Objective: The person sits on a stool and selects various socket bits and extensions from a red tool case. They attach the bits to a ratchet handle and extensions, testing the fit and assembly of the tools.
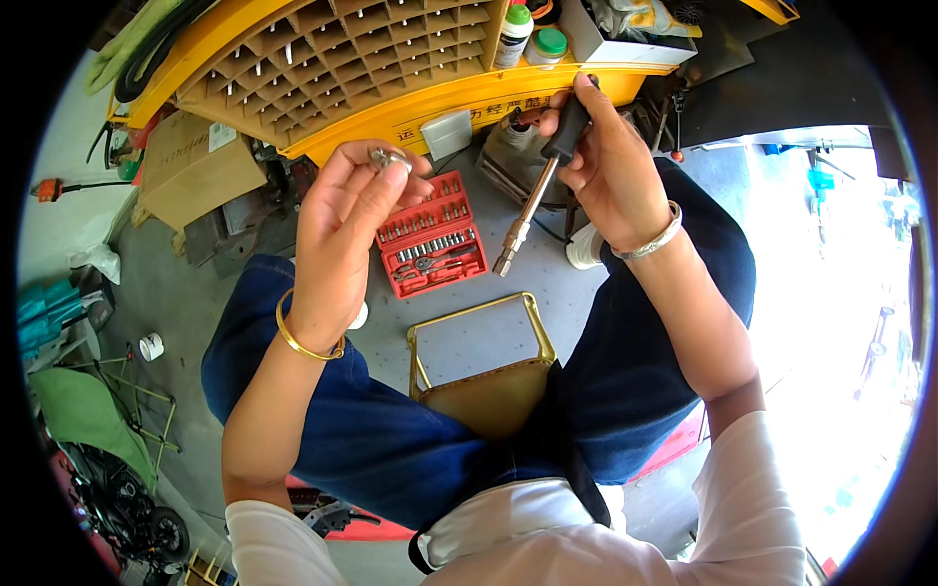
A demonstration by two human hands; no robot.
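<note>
My left hand point(344, 210) is raised at centre left, closed in a pinch between thumb and fingers. A small shiny metal piece point(389, 158), perhaps a socket, is in that pinch; its exact kind is hard to make out. At the right, my right hand point(618, 166) grips the black handle of a screwdriver-style driver point(532, 207). The driver's long metal shaft points down and left, ending in a hollow-looking tip. Between and below the hands lies an open red tool case point(436, 273) on the grey floor, holding rows of sockets, bits and a ratchet.
Ahead stands a yellow rack point(322, 146) with a cardboard grid point(332, 59) of small compartments. A green-lidded jar point(547, 45) and a white box point(625, 44) sit on it. A cardboard box point(200, 171) is at left. Between my knees is a gold-framed stool point(484, 396).
</note>
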